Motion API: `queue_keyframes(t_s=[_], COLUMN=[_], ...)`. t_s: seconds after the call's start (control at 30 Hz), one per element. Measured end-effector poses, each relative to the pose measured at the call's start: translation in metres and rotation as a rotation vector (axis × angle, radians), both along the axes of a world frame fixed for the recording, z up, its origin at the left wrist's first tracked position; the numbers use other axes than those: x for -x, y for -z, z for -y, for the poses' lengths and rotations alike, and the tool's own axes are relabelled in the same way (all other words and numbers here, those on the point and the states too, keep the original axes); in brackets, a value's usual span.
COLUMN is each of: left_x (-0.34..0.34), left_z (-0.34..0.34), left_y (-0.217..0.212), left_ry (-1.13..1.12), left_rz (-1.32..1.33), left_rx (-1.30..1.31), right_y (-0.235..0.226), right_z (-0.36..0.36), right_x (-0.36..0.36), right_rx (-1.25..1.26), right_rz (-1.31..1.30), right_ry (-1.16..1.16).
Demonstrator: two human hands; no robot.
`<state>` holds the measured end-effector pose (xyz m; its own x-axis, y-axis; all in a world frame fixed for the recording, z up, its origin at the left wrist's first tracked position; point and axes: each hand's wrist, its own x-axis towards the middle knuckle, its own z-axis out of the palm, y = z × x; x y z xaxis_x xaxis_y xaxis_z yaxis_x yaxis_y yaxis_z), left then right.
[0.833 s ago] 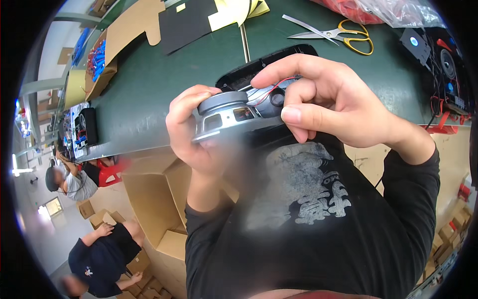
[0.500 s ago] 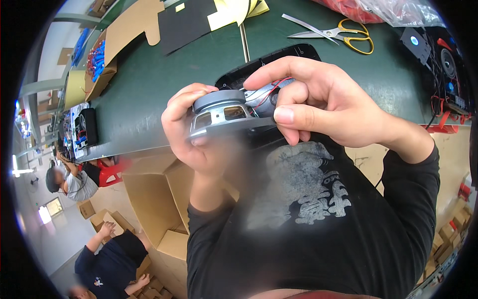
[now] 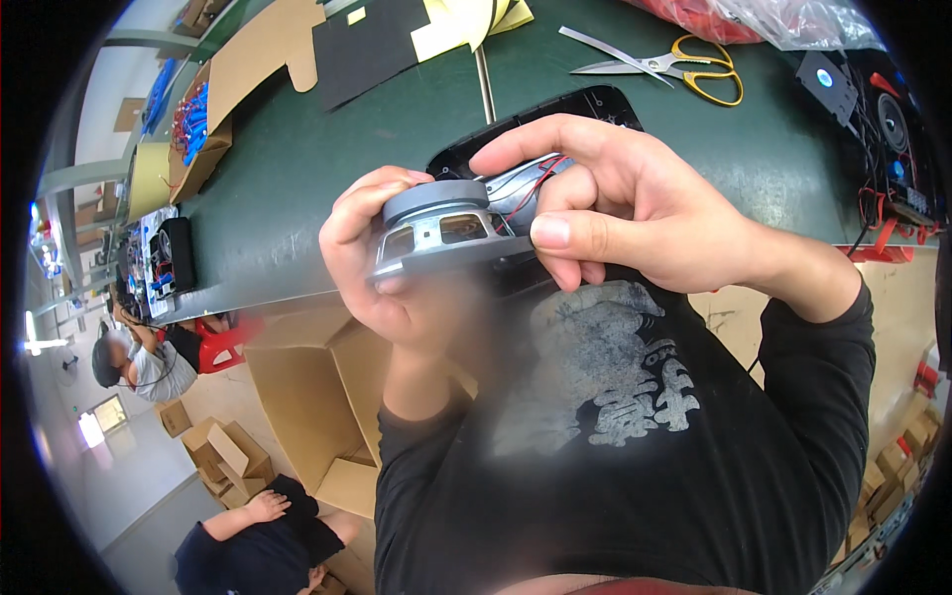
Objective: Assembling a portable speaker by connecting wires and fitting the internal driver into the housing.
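Observation:
My left hand [image 3: 359,248] is closed around a loudspeaker driver [image 3: 434,205], with its round grey magnet uppermost and its metal frame tilted below. At the driver's right edge, the thumb and bent fingers of my right hand [image 3: 645,203] grip the rim, while the index finger reaches toward the magnet. Thin red and black wires [image 3: 541,180] run beside the driver, just under that index finger. Behind both hands lies a black plastic housing [image 3: 601,102], partly covered by them. The wire ends are hidden by my fingers.
Yellow-handled scissors [image 3: 709,77] and a thin white strip lie on the green table [image 3: 288,188]. Cardboard, black sheet and a box of blue parts [image 3: 196,129] sit left; speaker units [image 3: 892,124] right. An open carton [image 3: 307,397] stands below the table edge. Two people are at left.
My right hand has shifted slightly left, its index finger closer to the magnet. The driver stays in my left hand. The person at lower left has moved right and down.

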<state>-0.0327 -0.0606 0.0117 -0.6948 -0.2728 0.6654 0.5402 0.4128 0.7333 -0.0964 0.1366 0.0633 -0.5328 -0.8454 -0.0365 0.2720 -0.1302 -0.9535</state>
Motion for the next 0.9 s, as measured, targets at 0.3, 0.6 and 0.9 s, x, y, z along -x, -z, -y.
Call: queue_keyframes(t_s=[0.3, 0.6, 0.9], left_x=[-0.001, -0.001, 0.000], left_z=[-0.001, 0.000, 0.003], left_y=[0.000, -0.003, -0.002], left_ry=[0.016, -0.044, 0.010], left_rz=[-0.027, 0.017, 0.023], left_rx=[-0.024, -0.154, -0.127], right_y=[0.002, 0.005, 0.004], right_z=[0.003, 0.002, 0.008], right_x=[-0.002, -0.007, -0.006], right_rx=[0.006, -0.075, 0.042], right_rz=[0.020, -0.210, -0.848], right_ry=[-0.015, 0.151, 0.347])
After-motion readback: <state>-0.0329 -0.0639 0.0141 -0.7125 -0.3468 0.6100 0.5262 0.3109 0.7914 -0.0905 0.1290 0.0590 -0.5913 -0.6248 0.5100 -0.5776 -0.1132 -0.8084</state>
